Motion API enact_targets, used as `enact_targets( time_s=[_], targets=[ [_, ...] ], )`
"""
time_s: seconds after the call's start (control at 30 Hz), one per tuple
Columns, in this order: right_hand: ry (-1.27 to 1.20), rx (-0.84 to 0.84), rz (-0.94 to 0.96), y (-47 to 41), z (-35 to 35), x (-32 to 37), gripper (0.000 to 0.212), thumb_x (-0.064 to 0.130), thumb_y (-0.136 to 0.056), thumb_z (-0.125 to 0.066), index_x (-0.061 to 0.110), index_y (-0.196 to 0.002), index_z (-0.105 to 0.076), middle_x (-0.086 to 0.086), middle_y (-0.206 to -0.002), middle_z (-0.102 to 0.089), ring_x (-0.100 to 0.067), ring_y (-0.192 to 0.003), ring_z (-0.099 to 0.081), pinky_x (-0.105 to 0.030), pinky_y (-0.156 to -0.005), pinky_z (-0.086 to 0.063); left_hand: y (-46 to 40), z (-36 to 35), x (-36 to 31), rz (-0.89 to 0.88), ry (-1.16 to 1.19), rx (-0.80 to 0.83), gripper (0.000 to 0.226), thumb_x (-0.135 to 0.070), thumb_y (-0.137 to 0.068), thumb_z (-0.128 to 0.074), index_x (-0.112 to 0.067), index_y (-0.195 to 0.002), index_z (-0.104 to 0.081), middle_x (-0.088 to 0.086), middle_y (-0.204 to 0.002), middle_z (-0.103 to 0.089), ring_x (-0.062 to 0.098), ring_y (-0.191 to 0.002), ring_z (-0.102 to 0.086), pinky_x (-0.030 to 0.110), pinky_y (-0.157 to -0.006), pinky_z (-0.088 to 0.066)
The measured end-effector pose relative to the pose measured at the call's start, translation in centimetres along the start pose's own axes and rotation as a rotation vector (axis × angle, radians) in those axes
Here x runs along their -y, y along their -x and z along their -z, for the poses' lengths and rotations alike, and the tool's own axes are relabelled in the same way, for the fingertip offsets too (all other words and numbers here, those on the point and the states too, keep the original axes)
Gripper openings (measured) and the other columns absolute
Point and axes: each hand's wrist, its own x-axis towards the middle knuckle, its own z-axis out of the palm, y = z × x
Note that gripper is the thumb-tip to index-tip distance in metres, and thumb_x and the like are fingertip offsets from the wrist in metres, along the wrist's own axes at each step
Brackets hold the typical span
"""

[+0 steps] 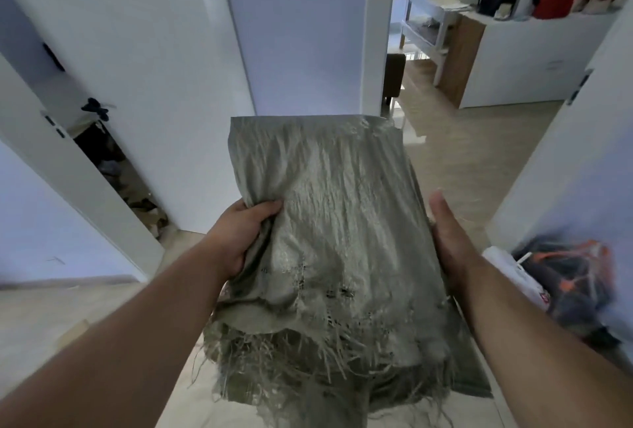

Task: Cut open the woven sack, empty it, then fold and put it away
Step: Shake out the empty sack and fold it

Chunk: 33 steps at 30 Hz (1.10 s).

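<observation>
The grey-green woven sack (335,222) is folded into a flat, crumpled bundle held out in front of me at waist height. Its frayed, cut edge with loose threads hangs nearest me at the bottom. My left hand (239,236) grips the sack's left side, thumb on top and fingers underneath. My right hand (452,242) lies flat against the sack's right edge, thumb raised, fingers hidden under the cloth.
I stand in a white hallway with a pale tiled floor. A door (85,188) stands ajar on the left with clutter behind it. A heap of dark and orange things (568,277) lies by the right wall. Ahead right, a white counter (534,61) carries bags.
</observation>
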Motion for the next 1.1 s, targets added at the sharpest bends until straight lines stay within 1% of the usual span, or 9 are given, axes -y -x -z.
enact_targets(
  time_s=[0.1, 0.23, 0.4, 0.53, 0.63, 0.7, 0.8, 0.97, 1.1],
  targets=[
    [0.065, 0.118, 0.003, -0.2, -0.6, -0.6, 0.072, 0.076, -0.053, -0.083, 0.02, -0.098, -0.087, -0.015, -0.107, -0.082, -0.03, -0.091, -0.081, -0.04, -0.076, -0.064, 0.8, -0.2, -0.1, -0.006, -0.046, 0.071, 0.01, -0.018, -0.095, -0.072, -0.013, -0.104, -0.07, 0.004, -0.082, -0.083, 0.019, -0.071, -0.08, 0.032, -0.068, -0.06],
    [0.17, 0.096, 0.018, -1.3, -1.7, -1.1, 0.096, 0.053, -0.031, -0.105, 0.011, -0.114, -0.08, -0.014, -0.118, -0.079, -0.032, -0.107, -0.077, -0.052, -0.102, -0.055, 2.1, -0.1, -1.2, 0.054, 0.031, 0.236, 0.026, -0.016, -0.082, -0.074, -0.002, -0.103, -0.079, 0.02, -0.104, -0.08, 0.03, -0.086, -0.08, 0.04, -0.079, -0.063],
    [0.112, 0.055, 0.087, -1.3, -2.6, -1.6, 0.11, 0.061, -0.039, -0.101, 0.006, -0.129, -0.07, -0.011, -0.123, -0.078, -0.027, -0.111, -0.076, -0.048, -0.101, -0.056, 3.7, -0.1, -1.9, 0.157, 0.208, 0.428, 0.028, -0.019, -0.077, -0.067, -0.001, -0.091, -0.084, 0.018, -0.091, -0.08, 0.028, -0.076, -0.08, 0.039, -0.067, -0.066],
    [0.08, 0.158, -0.01, 0.0, -3.4, -1.8, 0.067, 0.034, -0.059, -0.097, 0.007, -0.116, -0.076, -0.013, -0.116, -0.08, -0.026, -0.103, -0.079, -0.043, -0.093, -0.056, 3.3, 0.2, -1.6, 0.116, 0.261, 0.483, 0.065, -0.018, -0.038, -0.099, 0.001, -0.098, -0.083, 0.019, -0.094, -0.08, 0.03, -0.079, -0.08, 0.04, -0.065, -0.065],
    [0.119, 0.024, 0.046, 0.6, -3.9, -1.0, 0.037, 0.013, -0.075, -0.085, 0.005, -0.11, -0.077, -0.01, -0.101, -0.083, -0.024, -0.089, -0.081, -0.037, -0.084, -0.058, 3.1, 1.5, -0.7, 0.127, 0.304, 0.501, 0.054, -0.032, -0.056, -0.094, -0.003, -0.101, -0.083, 0.017, -0.098, -0.08, 0.029, -0.084, -0.08, 0.04, -0.071, -0.065],
    [0.117, -0.064, 0.074, 0.2, -3.2, -0.6, 0.047, 0.023, -0.069, -0.086, 0.005, -0.112, -0.078, -0.011, -0.105, -0.083, -0.028, -0.095, -0.08, -0.04, -0.09, -0.058, 3.6, 2.3, 0.7, 0.144, 0.19, 0.51, 0.062, -0.036, -0.057, -0.096, -0.002, -0.107, -0.081, 0.019, -0.103, -0.08, 0.032, -0.091, -0.079, 0.041, -0.077, -0.065],
    [0.11, -0.114, 0.07, 0.1, -1.7, 0.1, 0.056, 0.033, -0.068, -0.09, 0.008, -0.118, -0.078, -0.013, -0.114, -0.081, -0.035, -0.106, -0.077, -0.049, -0.102, -0.056, 4.4, 2.3, 2.5, 0.186, -0.018, 0.478, 0.053, -0.007, -0.081, -0.083, 0.004, -0.129, -0.064, 0.025, -0.121, -0.074, 0.042, -0.11, -0.073, 0.05, -0.097, -0.057],
    [0.36, 0.07, 0.032, 1.4, -1.2, 0.4, 0.037, 0.0, -0.086, -0.076, 0.004, -0.122, -0.074, -0.017, -0.116, -0.079, -0.035, -0.106, -0.077, -0.049, -0.096, -0.059, 2.3, 1.7, 2.2, -0.016, -0.17, 0.226, 0.039, -0.004, -0.075, -0.084, -0.02, -0.107, -0.069, -0.009, -0.086, -0.083, 0.016, -0.092, -0.078, 0.027, -0.078, -0.062],
    [0.383, -0.231, 0.229, 1.6, -1.1, 0.8, 0.034, -0.016, -0.088, -0.061, 0.007, -0.106, -0.078, -0.007, -0.089, -0.083, -0.024, -0.082, -0.08, -0.037, -0.078, -0.063, 1.9, 2.0, 1.7, -0.055, -0.2, 0.143, 0.032, 0.007, -0.091, -0.067, -0.022, -0.105, -0.066, -0.017, -0.077, -0.079, -0.006, -0.061, -0.071, 0.017, -0.074, -0.059]
  ],
)
